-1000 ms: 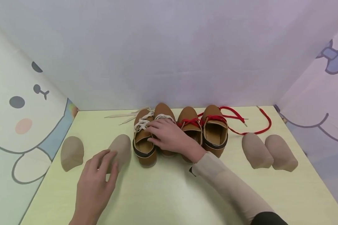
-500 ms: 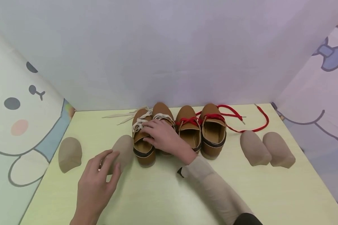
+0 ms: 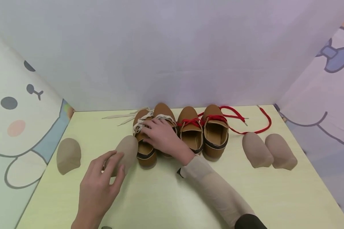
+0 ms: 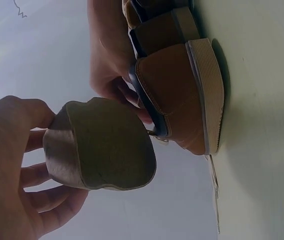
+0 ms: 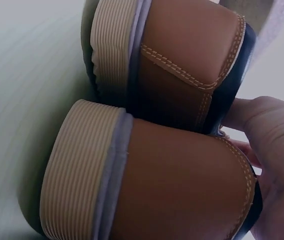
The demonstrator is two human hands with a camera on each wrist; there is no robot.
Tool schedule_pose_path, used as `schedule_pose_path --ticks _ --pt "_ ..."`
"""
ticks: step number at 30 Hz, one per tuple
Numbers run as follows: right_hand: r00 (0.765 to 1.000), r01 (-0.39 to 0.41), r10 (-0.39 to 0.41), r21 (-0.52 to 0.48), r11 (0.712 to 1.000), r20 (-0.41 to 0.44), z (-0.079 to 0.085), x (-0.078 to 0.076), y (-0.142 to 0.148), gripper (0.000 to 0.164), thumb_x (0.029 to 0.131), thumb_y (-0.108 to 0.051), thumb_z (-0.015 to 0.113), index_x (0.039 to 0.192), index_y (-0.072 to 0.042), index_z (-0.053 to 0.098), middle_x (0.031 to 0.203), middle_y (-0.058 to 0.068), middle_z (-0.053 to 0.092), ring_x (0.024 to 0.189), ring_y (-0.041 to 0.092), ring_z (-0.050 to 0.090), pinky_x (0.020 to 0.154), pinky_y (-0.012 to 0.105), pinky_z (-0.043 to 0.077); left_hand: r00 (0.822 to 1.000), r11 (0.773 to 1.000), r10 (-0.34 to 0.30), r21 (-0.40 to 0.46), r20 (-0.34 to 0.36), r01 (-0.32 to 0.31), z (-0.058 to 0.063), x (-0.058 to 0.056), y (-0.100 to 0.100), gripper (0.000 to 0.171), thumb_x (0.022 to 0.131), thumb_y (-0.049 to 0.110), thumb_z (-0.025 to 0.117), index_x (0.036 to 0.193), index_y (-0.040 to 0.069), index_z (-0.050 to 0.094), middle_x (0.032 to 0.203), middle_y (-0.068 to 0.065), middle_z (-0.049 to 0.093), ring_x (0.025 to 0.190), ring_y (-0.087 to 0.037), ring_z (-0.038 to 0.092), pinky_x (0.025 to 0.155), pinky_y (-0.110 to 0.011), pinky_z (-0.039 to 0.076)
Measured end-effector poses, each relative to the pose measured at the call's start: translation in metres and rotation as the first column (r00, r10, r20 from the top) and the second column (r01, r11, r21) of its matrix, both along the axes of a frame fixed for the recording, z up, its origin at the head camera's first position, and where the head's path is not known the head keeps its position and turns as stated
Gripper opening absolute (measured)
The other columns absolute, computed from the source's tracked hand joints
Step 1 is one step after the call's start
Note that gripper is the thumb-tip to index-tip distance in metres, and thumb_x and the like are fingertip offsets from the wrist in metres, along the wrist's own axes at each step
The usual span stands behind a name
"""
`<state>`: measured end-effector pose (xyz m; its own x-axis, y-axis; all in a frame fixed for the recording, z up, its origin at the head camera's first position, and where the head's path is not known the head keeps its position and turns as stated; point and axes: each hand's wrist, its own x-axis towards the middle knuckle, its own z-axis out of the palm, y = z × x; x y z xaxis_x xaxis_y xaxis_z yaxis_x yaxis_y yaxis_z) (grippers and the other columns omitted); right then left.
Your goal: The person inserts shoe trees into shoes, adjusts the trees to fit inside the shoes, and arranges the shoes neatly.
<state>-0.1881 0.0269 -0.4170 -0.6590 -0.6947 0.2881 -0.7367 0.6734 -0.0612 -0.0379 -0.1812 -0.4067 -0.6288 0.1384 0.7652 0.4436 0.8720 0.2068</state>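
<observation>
In my left hand [image 3: 98,187] I hold a beige, foot-shaped shoe form [image 3: 129,149], its rounded end towards the shoes. The left wrist view shows the form's flat rear face [image 4: 114,145] with thumb and fingers around its sides, above the table. The leftmost brown shoe [image 3: 147,158], laced in white, stands right beside it; the form overlaps its edge in the head view. My right hand [image 3: 164,136] reaches across a second white-laced shoe [image 3: 162,108] and grips the leftmost one at its tongue and laces. Its fingertips are partly hidden in the wrist views.
Two brown shoes with red laces [image 3: 190,114] stand to the right, their lace ends trailing on the table [image 3: 154,197]. One more beige form [image 3: 68,156] lies at the left, and two others [image 3: 257,150] lie at the right. A pale wall [image 3: 172,57] rises behind.
The form in my left hand has moved slightly right, closer to the leftmost shoe. My right hand has slid a little left over that shoe's laces. The head view has shifted slightly.
</observation>
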Motion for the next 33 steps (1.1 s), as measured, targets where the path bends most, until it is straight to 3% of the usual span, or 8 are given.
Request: schedule_pose_path --ticks 15,22,27,33 --pt "0.998 0.007 -0.010 -0.048 0.999 -0.062 -0.003 -0.002 0.004 0.021 0.103 -0.042 0.065 0.108 -0.023 0.070 0.126 -0.004 0.068 0.115 0.023 0.064 0.104 0.044 0.048 0.997 0.997 -0.075 -0.022 -0.012 0.074 0.006 0.003 0.015 0.035 0.105 0.032 0.052 0.112 0.011 0.078 0.109 -0.014 0.073 0.088 -0.032 0.067 0.063 -0.041 0.052" --pt "1.000 0.013 -0.013 -0.106 0.994 0.001 0.002 -0.005 0.004 0.021 0.102 -0.040 0.066 0.095 -0.020 0.064 0.119 -0.002 0.067 0.103 0.021 0.064 0.101 0.043 0.049 0.996 0.995 -0.091 -0.035 -0.023 0.090 0.010 0.001 0.019 0.034 0.106 0.032 0.053 0.111 0.011 0.079 0.109 -0.014 0.073 0.085 -0.032 0.066 0.060 -0.040 0.052" --pt "0.998 0.033 -0.027 -0.120 0.992 0.048 0.004 -0.008 0.002 0.020 0.102 -0.040 0.067 0.096 -0.021 0.066 0.117 -0.003 0.068 0.101 0.017 0.064 0.106 0.044 0.048 0.995 0.995 -0.096 -0.042 -0.024 0.095 0.013 0.001 0.021 0.034 0.106 0.032 0.053 0.111 0.011 0.079 0.109 -0.014 0.073 0.087 -0.033 0.066 0.061 -0.040 0.052" --pt "0.994 0.055 -0.042 -0.128 0.990 0.101 0.007 -0.009 -0.001 0.020 0.102 -0.041 0.066 0.099 -0.021 0.068 0.109 -0.006 0.069 0.094 0.012 0.065 0.103 0.044 0.048 0.995 0.994 -0.102 -0.043 -0.004 0.102 0.013 0.002 0.023 0.034 0.106 0.033 0.052 0.112 0.011 0.079 0.110 -0.013 0.073 0.089 -0.032 0.066 0.060 -0.040 0.052"
